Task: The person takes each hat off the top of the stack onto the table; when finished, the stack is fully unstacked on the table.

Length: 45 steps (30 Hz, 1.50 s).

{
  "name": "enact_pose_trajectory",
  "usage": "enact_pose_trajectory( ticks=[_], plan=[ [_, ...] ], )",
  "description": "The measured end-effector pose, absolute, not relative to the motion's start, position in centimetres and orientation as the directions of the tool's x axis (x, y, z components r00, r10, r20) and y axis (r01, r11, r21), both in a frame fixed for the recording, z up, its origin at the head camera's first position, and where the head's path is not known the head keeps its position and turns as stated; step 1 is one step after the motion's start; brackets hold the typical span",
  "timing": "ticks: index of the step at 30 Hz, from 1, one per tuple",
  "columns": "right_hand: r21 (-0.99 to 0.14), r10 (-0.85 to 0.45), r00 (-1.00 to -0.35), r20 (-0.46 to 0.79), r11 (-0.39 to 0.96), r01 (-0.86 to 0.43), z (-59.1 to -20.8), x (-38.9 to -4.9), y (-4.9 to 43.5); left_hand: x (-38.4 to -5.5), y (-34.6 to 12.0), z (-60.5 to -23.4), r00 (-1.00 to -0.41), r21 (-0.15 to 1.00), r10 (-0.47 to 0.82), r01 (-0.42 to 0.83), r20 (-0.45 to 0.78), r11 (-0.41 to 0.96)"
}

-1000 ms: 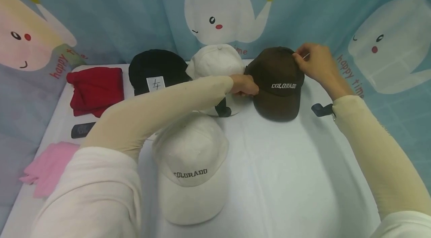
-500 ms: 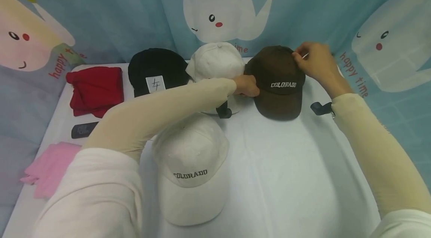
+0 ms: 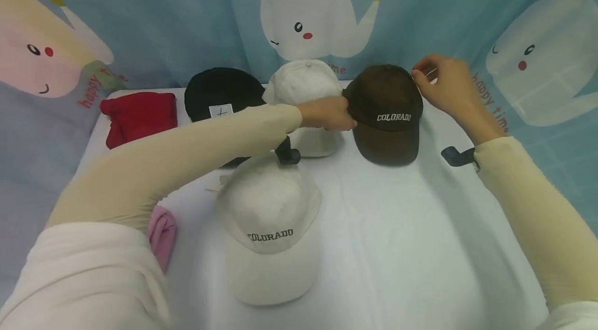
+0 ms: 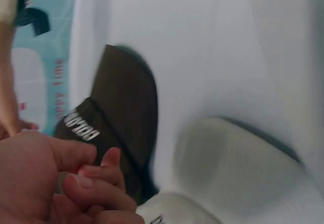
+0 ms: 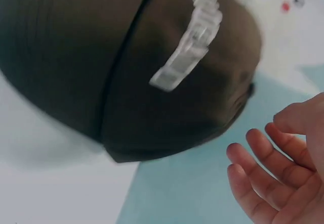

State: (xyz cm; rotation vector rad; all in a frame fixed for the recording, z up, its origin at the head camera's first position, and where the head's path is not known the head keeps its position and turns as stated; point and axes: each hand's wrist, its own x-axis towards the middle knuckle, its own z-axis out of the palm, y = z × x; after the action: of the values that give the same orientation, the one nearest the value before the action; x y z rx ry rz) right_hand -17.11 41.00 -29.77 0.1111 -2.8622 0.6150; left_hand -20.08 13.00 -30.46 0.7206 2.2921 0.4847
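Observation:
A brown baseball cap (image 3: 388, 96) lettered COLORADO sits at the back right, brim toward me. My left hand (image 3: 327, 113) is at its left side, in front of a white cap (image 3: 306, 81). In the left wrist view, the left fingers (image 4: 104, 191) are loosely curled with nothing visible between them. Near the brown cap's right rear is my right hand (image 3: 446, 83). The right wrist view shows its fingers (image 5: 253, 178) spread and loosely bent, apart from the cap. Closer to me lies a cream COLORADO cap (image 3: 268, 200), brim forward.
A black cap (image 3: 221, 88) with a white label stands left of the white cap. Folded red cloth (image 3: 140, 117) lies at the back left. Pink cloth (image 3: 161, 236) is mostly behind my left sleeve. A patterned blue curtain (image 3: 196, 18) closes off the table's back.
My left hand has shifted slightly left, and its forearm has swung left, covering the dark object and uncovering the pink cloth's right edge. The right hand has drawn slightly away from the brown cap.

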Motion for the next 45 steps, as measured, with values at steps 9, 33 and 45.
enact_pose_trajectory(
  ticks=[9,33,45],
  plan=[
    [-0.366,-0.249,-0.927,0.280,0.865,-0.343,-28.7,-13.7,37.5,-20.1,7.5,-27.4,-0.714,0.668,0.653,0.359,-0.253,0.652],
    [-0.366,-0.572,-0.797,0.191,0.712,-0.599,-33.0,-5.7,30.3,-5.9,-6.5,-32.2,-0.889,0.487,0.442,0.335,-0.120,0.806],
    [-0.431,-0.544,-0.837,0.061,0.742,-0.514,-34.6,-5.3,29.0,-2.0,-7.8,-36.5,-0.830,0.564,0.455,0.218,-0.322,0.797]
  ],
)
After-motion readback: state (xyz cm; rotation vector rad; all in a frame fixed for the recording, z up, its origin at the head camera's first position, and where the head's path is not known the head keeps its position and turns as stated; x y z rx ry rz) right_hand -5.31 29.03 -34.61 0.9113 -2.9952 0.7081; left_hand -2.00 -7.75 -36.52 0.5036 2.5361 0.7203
